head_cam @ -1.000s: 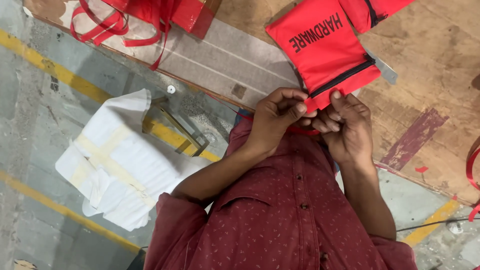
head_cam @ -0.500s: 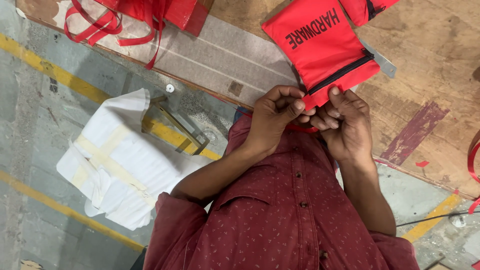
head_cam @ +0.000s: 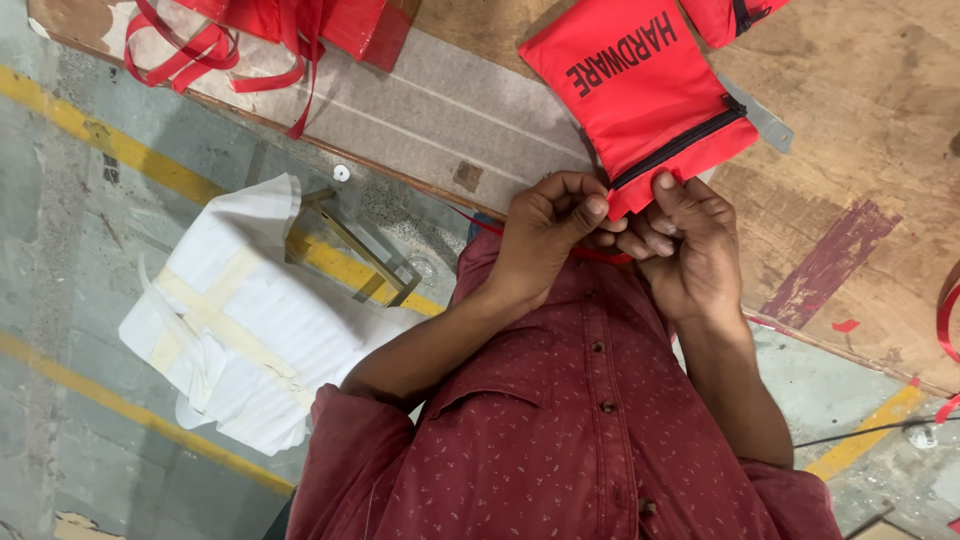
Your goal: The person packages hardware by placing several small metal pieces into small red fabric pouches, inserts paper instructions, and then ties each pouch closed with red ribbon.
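A red fabric pouch with a black zipper and black lettering lies on the worn wooden table. Both hands meet at its near corner, by the zipper's end. My left hand is curled, thumb and fingers pinching the pouch's edge. My right hand grips the same corner from the other side, thumb on top of the fabric. A thin red strap runs beneath both hands, against my maroon shirt.
A second red pouch sits at the top edge, with a grey metal strip beside the zipper. Red straps and fabric lie on the table's far left. A white wrapped bundle sits on the floor with yellow lines.
The hands stay clamped on the pouch's corner. The pouch has shifted slightly up and left in view; fingers have adjusted only a little.
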